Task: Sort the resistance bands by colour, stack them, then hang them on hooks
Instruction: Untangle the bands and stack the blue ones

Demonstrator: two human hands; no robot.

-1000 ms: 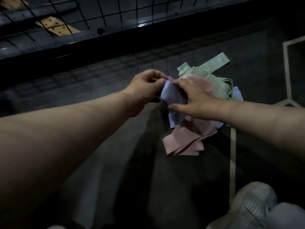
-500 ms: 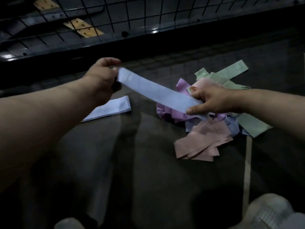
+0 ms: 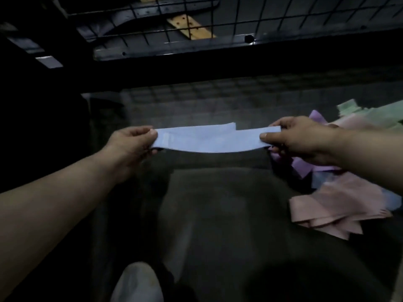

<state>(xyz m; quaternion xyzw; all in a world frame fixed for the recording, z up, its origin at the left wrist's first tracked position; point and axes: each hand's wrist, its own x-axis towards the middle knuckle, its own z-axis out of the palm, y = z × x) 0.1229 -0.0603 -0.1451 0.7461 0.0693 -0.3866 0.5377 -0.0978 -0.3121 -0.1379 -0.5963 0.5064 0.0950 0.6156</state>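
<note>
Pale blue resistance band (image 3: 207,141) held level between both hands, above the dark floor (image 3: 218,214). The left hand (image 3: 133,144) pinches one end with its fingers (image 3: 150,132) curled round it. The right hand (image 3: 298,138) pinches the other end likewise. Pink bands (image 3: 333,205), purple bands (image 3: 305,168) and green bands (image 3: 370,114) lie heaped beneath and beyond the right fingers.

The pale blue band (image 3: 207,139) is plain along its length. In the heap to the right lie lilac purple bands (image 3: 303,168), dusty pink bands (image 3: 340,205) and mint green bands (image 3: 370,114). The floor (image 3: 218,214) is dark grey, the wire grid (image 3: 261,16) black, the strip (image 3: 189,27) behind it tan with dark holes, the shoe (image 3: 137,284) off-white.
</note>
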